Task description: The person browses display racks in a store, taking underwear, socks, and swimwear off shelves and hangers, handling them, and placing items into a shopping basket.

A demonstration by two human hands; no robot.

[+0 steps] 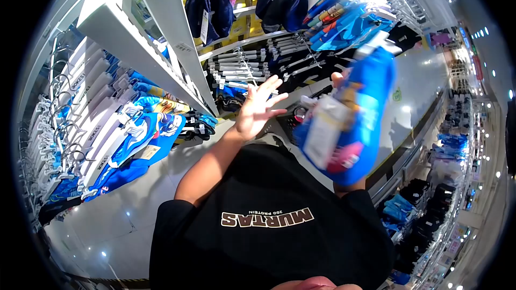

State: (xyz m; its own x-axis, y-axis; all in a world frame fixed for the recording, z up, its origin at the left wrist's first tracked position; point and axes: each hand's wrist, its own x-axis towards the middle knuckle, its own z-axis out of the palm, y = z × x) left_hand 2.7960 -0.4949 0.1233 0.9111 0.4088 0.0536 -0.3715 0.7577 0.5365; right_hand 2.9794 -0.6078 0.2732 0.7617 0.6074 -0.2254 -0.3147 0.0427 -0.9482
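My left hand (257, 108) is raised in front of my chest, fingers spread, with nothing in it. On the right, a blue printed garment (365, 113) hangs in the air, smeared by motion. A white tag (325, 131) dangles on its near side, and a white hanger (380, 44) shows at its top end. Behind the garment is my right hand (337, 78); only a few fingertips show at its edge, closed on it, and the rest of the grip is hidden. A gap separates my left hand from the garment.
To the left, a rack of blue printed clothes (145, 145) hangs on white hangers beside a white upright panel (172, 37). Ahead, dark blue caps (209, 11) hang above rows of white hangers (242, 67). Low shelves with dark and blue goods (424, 209) line the right side.
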